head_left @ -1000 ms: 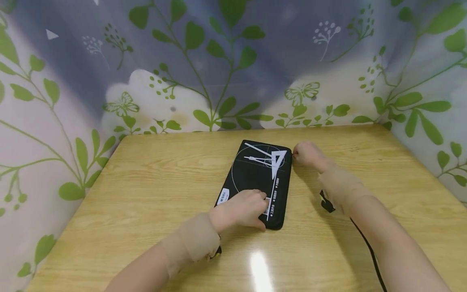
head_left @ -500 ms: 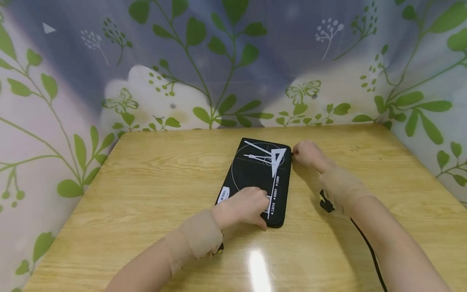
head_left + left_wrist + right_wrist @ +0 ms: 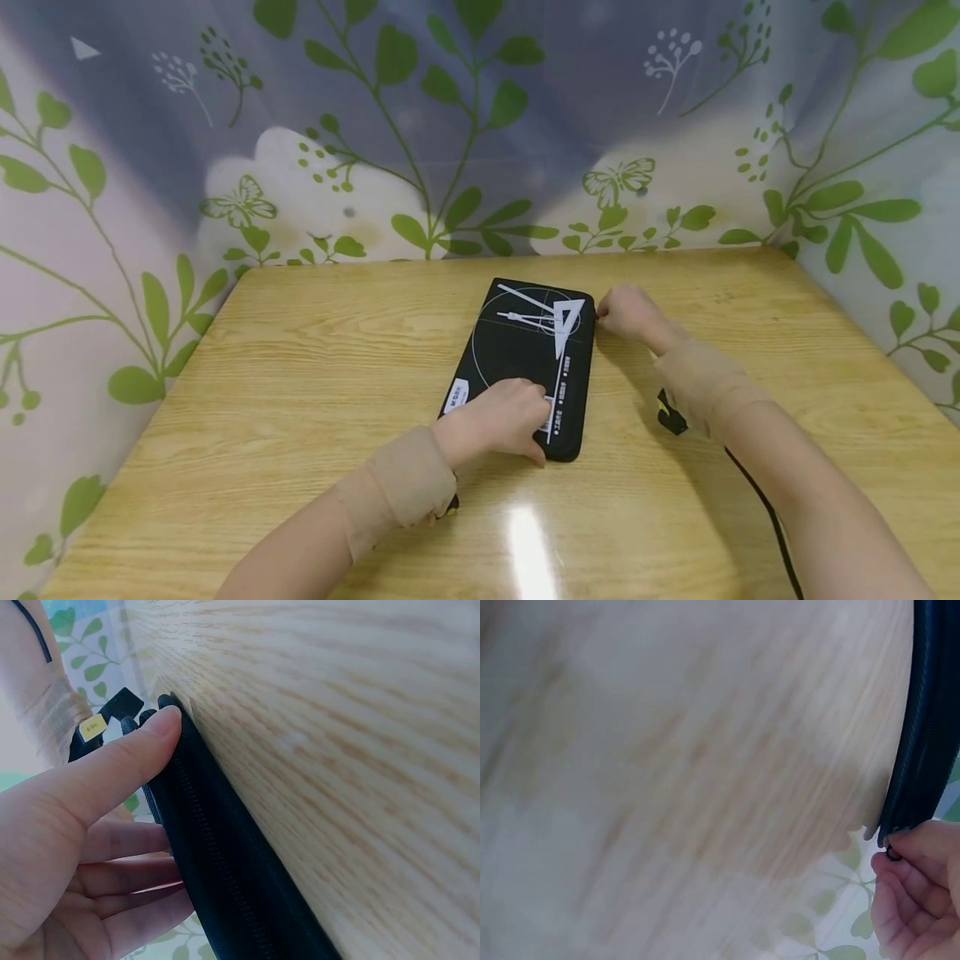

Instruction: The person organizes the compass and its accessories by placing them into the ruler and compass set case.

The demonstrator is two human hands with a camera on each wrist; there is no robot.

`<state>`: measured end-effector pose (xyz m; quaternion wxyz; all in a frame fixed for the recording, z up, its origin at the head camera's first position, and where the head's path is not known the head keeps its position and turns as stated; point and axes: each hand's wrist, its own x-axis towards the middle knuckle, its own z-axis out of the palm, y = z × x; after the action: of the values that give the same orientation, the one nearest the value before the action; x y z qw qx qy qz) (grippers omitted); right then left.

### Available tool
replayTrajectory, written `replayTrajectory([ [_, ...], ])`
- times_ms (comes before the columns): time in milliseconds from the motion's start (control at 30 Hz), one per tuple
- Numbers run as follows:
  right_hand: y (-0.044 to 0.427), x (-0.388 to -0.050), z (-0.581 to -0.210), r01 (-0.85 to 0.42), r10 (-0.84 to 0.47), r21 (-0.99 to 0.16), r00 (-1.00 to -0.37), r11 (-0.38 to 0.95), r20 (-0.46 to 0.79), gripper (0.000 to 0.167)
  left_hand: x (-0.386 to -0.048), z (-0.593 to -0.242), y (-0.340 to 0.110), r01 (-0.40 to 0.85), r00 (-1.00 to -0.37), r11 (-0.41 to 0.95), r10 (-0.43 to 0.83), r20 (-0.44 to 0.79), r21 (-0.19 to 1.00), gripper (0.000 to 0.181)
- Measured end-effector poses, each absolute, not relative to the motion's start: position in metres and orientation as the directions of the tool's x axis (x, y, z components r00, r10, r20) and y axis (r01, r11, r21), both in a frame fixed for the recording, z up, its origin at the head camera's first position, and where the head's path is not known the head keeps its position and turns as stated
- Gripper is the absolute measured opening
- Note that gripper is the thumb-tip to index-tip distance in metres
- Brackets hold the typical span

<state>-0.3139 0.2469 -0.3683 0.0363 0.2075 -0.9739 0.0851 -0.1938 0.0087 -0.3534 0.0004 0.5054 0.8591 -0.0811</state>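
A black zip case (image 3: 517, 350) printed with white drawing tools lies flat on the table, tilted slightly. My left hand (image 3: 498, 421) holds its near end, fingers over the top and thumb against the near edge. The left wrist view shows that thumb (image 3: 135, 754) on the case's zippered side (image 3: 217, 855). At the far right corner my right hand (image 3: 633, 315) pinches the small zipper pull (image 3: 893, 853) between thumb and finger. Along the visible sides the zipper looks closed.
The wooden table (image 3: 300, 358) meets a leaf-patterned curtain (image 3: 360, 167) at the back and sides. Both wrists wear beige wraps with small black devices; a black cable (image 3: 765, 508) runs along the right forearm.
The head view has shifted slightly, so the whole scene sits a little higher. Both hands keep their places on the case, which has not visibly moved on the table.
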Motion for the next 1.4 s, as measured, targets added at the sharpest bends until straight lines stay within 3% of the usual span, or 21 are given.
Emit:
replayTrajectory([
  [1033, 0.243, -0.294, -0.377, -0.469, -0.450, -0.128, -0.880, 0.874, 0.150, 0.020, -0.193, -0.354, 0.009, 0.856, -0.515, 0.504, 0.852, -0.096, -0.114, 0.044],
  [1400, 0.241, -0.289, -0.376, -0.450, -0.433, -0.139, -0.891, 0.882, 0.139, 0.012, -0.194, -0.354, 0.009, 0.863, -0.502, 0.491, 0.859, -0.099, -0.122, 0.044],
])
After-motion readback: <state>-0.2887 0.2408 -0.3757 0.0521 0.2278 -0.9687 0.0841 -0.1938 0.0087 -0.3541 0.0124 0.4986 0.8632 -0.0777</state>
